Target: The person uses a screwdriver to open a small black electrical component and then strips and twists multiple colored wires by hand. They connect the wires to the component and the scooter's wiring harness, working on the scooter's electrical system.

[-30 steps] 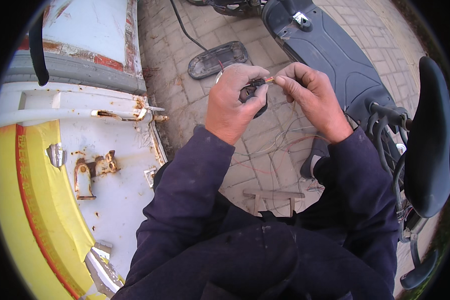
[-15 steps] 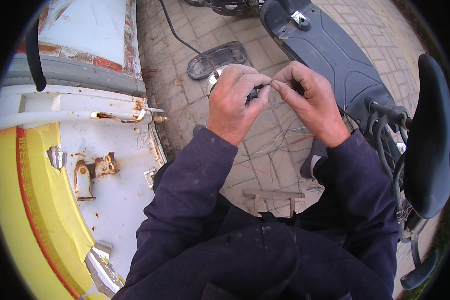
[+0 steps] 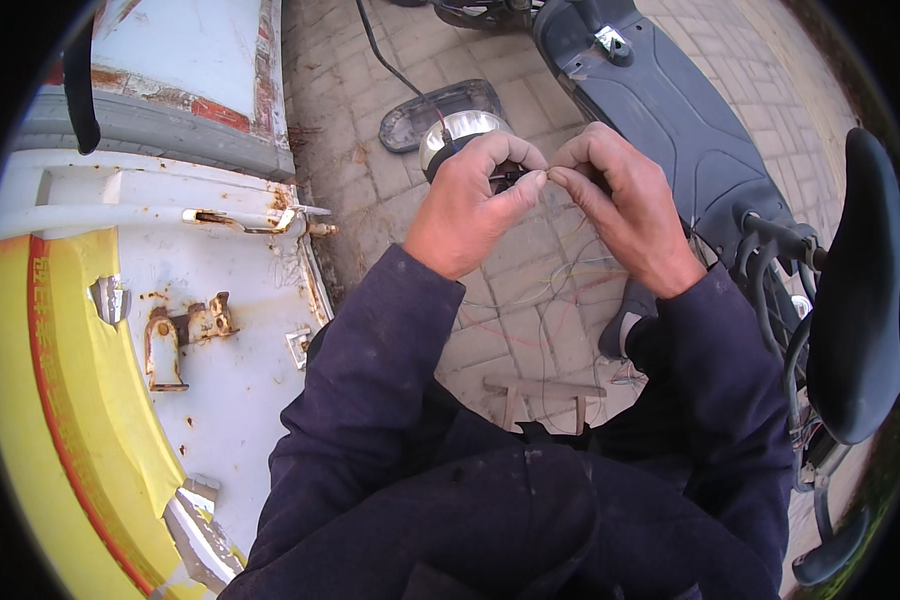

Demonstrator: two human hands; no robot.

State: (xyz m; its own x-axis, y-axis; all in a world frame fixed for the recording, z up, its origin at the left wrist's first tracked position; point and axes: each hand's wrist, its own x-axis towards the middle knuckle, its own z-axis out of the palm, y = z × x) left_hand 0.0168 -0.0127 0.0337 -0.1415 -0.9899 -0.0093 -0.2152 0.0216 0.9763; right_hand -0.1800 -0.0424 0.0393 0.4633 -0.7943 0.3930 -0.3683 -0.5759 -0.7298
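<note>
both hands meet at the upper middle of the frame, in the midst of fine work. the left hand [image 3: 467, 215] curls around a dark part [image 3: 507, 178], its fingers [image 3: 518, 199] nearly closed and holding it. the right hand [image 3: 628, 205] is pinched shut, thumb to forefinger, its tips right beside the left ones; whatever they have hold of is too small to tell.

the lamp [image 3: 473, 124], round and silver-rimmed, sits just behind the left hand, partly hidden by it (whether that hand bears its weight, i cannot tell). a thin lead runs from it toward the black cable [image 3: 381, 50] at the upper middle.

as for progress, the lamp is out in the open, apart from the scooter [image 3: 685, 130] at the upper right, and the work at the fingertips looks unfinished. loose wires [image 3: 560, 292] trail over the paving [image 3: 515, 345] at the centre, seemingly not yet gathered. whether any joint is complete does not show.
</note>
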